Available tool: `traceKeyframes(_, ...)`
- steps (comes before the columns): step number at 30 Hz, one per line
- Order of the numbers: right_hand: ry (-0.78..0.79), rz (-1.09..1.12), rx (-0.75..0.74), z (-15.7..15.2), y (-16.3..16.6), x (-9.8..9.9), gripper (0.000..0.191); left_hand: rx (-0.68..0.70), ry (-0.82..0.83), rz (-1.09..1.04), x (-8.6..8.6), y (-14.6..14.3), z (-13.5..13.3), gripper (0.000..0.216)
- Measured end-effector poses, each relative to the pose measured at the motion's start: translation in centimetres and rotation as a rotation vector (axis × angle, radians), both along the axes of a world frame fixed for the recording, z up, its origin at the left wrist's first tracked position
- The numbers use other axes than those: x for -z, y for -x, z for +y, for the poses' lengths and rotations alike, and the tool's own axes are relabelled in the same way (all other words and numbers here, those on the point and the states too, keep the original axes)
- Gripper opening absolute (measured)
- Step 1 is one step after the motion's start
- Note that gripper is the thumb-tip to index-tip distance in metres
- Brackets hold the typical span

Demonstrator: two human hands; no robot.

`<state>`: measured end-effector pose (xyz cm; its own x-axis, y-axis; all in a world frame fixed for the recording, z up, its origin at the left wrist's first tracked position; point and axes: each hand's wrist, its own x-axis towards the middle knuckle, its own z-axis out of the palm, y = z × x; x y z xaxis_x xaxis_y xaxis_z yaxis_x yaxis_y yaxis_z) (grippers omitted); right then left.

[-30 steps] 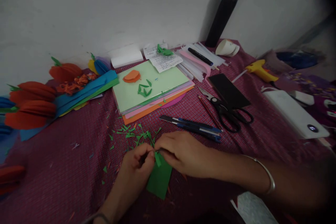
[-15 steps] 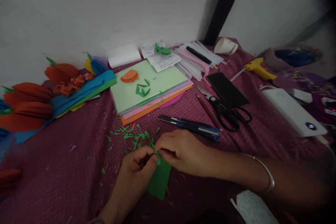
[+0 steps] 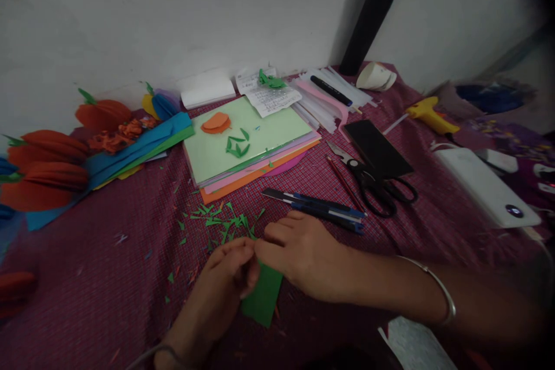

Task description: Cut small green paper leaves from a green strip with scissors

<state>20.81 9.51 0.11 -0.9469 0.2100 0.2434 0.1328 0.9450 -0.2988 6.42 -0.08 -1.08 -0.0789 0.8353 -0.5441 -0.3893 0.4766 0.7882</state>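
My left hand (image 3: 229, 277) and my right hand (image 3: 306, 254) meet at the fingertips, both closed in a pinch. The small green paper piece that showed between them a moment ago is now hidden by the fingers. Just below the fingertips lies a larger green paper sheet (image 3: 263, 296), partly covered by my hands. Thin green paper scraps (image 3: 228, 221) are scattered on the cloth just beyond them. Two blue-and-black box cutters (image 3: 321, 211) lie close beyond my right hand.
Black-handled scissors (image 3: 375, 185), a red pencil (image 3: 344, 184) and a dark flat block (image 3: 377, 147) lie to the right. Behind stands a stack of coloured paper (image 3: 277, 127) with cut green leaves (image 3: 237, 147). Orange paper pumpkins (image 3: 47, 185) sit left; a yellow glue gun (image 3: 429, 115) and white power bank (image 3: 481, 185) sit right.
My fingers have rolled and closed together, and the small green piece has gone out of sight behind them. My left hand has turned, its fingers curling inward. The view has shifted slightly.
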Motion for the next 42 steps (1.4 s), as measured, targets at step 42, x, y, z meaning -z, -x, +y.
traceKeyframes(42, 0.878, 0.226, 0.110, -0.1, 0.8, 1.8, 0.013, 0.132, 0.051, 0.263, -0.6, 0.2, -0.6, 0.020)
